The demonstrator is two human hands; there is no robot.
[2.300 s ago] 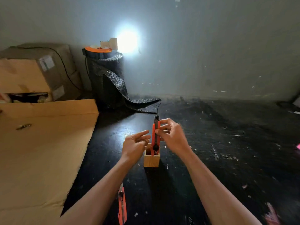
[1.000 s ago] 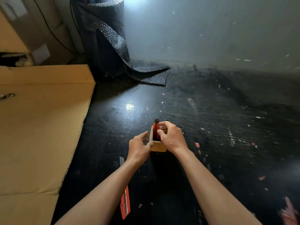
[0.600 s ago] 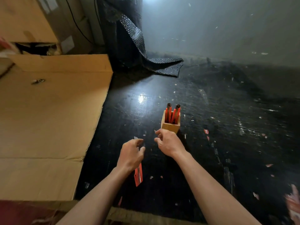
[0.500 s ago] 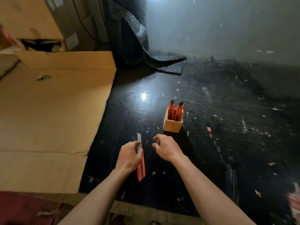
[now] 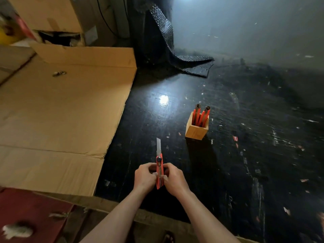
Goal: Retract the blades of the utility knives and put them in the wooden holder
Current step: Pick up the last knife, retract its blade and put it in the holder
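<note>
An orange utility knife (image 5: 159, 161) is held over the black table, its silver blade extended and pointing away from me. My left hand (image 5: 145, 178) grips its handle from the left and my right hand (image 5: 172, 179) grips it from the right. Farther off to the right stands the square wooden holder (image 5: 196, 131), apart from both hands. Two orange utility knives (image 5: 199, 114) stand in the holder with their dark tips up.
A large flat sheet of cardboard (image 5: 57, 120) covers the table's left side, with boxes (image 5: 49, 16) behind it. A roll of black bubble wrap (image 5: 157, 37) stands at the back against the wall. Small scraps dot the black tabletop (image 5: 254, 155). The table's near edge runs just below my wrists.
My right hand let go of the second knife in the holder and both hands drew back. My left hand lifted the third knife off the table; now both hands hold it.
</note>
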